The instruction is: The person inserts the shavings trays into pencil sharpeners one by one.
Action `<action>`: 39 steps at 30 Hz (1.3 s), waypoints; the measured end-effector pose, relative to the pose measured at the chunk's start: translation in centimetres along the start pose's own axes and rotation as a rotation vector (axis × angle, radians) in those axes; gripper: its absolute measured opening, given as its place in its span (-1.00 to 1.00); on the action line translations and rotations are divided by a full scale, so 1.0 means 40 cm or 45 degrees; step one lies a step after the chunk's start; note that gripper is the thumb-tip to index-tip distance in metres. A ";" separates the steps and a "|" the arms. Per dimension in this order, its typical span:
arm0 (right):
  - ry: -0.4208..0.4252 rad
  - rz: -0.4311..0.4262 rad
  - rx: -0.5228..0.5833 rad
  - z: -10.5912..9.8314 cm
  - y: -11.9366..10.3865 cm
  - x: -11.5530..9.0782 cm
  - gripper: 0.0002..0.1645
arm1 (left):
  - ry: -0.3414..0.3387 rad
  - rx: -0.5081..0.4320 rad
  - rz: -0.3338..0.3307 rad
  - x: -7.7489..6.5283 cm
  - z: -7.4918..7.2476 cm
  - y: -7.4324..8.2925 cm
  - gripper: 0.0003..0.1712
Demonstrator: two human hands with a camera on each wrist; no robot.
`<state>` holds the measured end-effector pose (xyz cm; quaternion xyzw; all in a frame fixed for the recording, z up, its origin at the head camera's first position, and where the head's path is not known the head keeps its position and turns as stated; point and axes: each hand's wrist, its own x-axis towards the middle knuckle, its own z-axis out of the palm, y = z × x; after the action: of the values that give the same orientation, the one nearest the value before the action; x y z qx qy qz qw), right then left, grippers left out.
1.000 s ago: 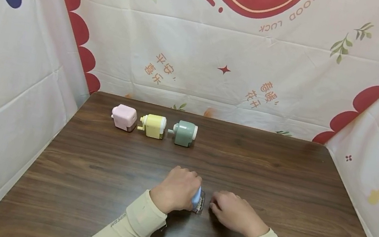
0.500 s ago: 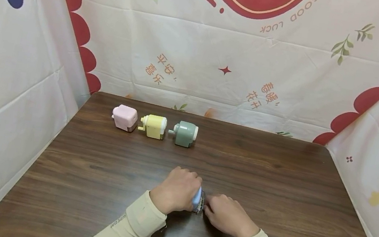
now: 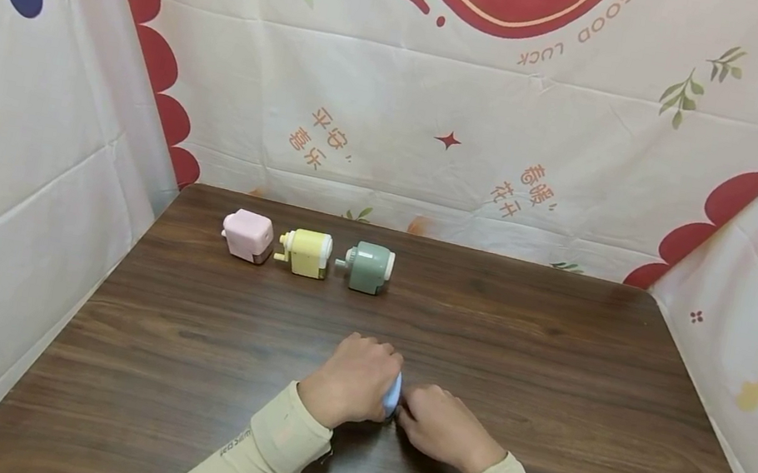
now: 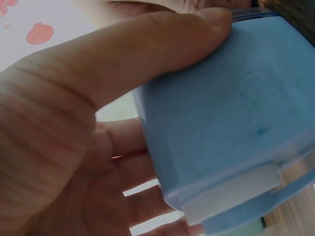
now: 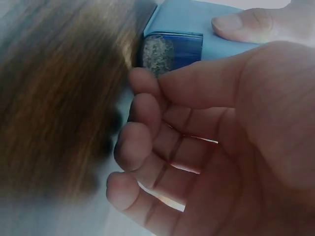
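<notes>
My left hand [image 3: 355, 382] grips a light blue crank pencil sharpener [image 3: 392, 396] on the table, its thumb lying along the body in the left wrist view. A white collar [image 4: 234, 194] and a blue crank handle [image 4: 246, 212] show at the sharpener's lower end there. In the right wrist view, the clear shavings drawer [image 5: 184, 50] sits in the blue body with grey shavings behind its window. My right hand [image 3: 444, 430] has its fingers curled, and the thumb and index fingertips press at the drawer's edge. From the head view the drawer is hidden between the hands.
Toward the back left of the dark wooden table [image 3: 556, 352], three more sharpeners stand in a row: a pink sharpener [image 3: 249, 236], a yellow sharpener [image 3: 308, 253] and a green sharpener [image 3: 369, 268]. A printed white cloth [image 3: 390, 86] hangs behind and along both sides.
My right hand has come left to the blue sharpener, and the clear drawer that stuck out has slid into the body. The left hand has kept its grip in place.
</notes>
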<state>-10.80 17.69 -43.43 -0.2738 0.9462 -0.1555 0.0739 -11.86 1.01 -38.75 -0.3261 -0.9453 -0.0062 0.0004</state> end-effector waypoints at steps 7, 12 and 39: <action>0.003 -0.002 0.011 0.005 -0.004 0.002 -0.62 | 0.000 0.001 -0.003 -0.003 -0.004 0.000 -0.57; -0.008 0.000 0.012 0.003 -0.005 0.000 -0.62 | -0.004 0.001 -0.004 -0.003 -0.001 0.000 -0.57; -0.023 0.045 0.124 -0.113 0.051 -0.087 -0.94 | -0.023 -0.184 0.033 0.000 0.016 -0.026 -0.40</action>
<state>-9.90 22.37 -39.69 -0.2545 0.9415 -0.1976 0.0984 -12.51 0.21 -39.40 -0.3374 -0.9381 -0.0715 -0.0317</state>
